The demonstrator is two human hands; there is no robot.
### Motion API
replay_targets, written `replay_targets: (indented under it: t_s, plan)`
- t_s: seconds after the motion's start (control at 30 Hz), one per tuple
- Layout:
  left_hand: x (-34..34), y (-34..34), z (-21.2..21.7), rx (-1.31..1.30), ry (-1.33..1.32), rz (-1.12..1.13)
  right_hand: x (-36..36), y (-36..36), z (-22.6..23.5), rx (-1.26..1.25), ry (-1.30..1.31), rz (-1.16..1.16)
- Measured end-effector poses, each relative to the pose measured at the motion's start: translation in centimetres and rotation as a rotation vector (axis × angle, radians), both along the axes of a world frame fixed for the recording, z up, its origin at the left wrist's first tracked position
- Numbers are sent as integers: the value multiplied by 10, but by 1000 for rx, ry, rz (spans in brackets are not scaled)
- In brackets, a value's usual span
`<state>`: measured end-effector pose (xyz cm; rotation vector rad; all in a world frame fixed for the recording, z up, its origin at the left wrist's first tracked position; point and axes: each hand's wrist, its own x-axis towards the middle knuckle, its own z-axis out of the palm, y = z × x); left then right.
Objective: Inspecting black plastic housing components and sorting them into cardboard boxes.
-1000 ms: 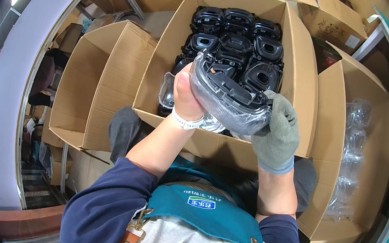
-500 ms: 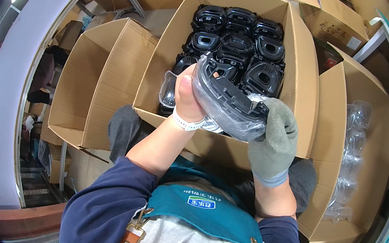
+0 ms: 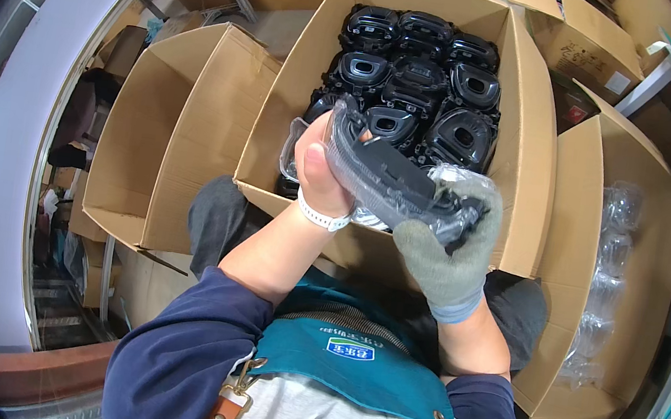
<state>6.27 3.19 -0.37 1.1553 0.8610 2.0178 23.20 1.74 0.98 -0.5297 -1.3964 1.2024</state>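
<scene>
Between my hands, tilted above the near edge of a large cardboard box (image 3: 524,192), is a curved black plastic housing with a clear cover (image 3: 394,182). My bare left hand (image 3: 322,172) grips its left end, thumb toward me. A grey-green knit glove covers my right hand (image 3: 450,254), which is closed round the right end with the thumb on the near side. Several similar black housings (image 3: 458,138) stand in rows inside the box. A loose clear cover (image 3: 289,153) shows just left of my left hand, partly hidden by it.
Left of the big box stands an open cardboard box (image 3: 134,128). On the right another open box (image 3: 636,308) holds a column of clear covers (image 3: 602,297). A further carton (image 3: 591,50) is at the back right, near a metal frame (image 3: 666,83).
My right hand has turned, bringing its thumb round to the near side of the housing's right end. The housing has tilted slightly; my left hand keeps its hold.
</scene>
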Motion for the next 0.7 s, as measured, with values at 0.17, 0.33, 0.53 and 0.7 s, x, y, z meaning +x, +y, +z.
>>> replay_targets:
  t_s: [0.17, 0.33, 0.53, 0.7]
  plan:
    - [4, -9, 1, -57, 54, 52, -2, -1, -2, -13, -67, -57]
    - [-19, -7, 4, 99, 176, -1, -10, 6, -2, 339, -34, -57]
    - [-23, -25, 34, 118, -23, 12, -32, -2, 9, 572, -134, -75]
    - [-55, -35, 27, 70, -12, 63, -63, -16, 11, 528, -145, -79]
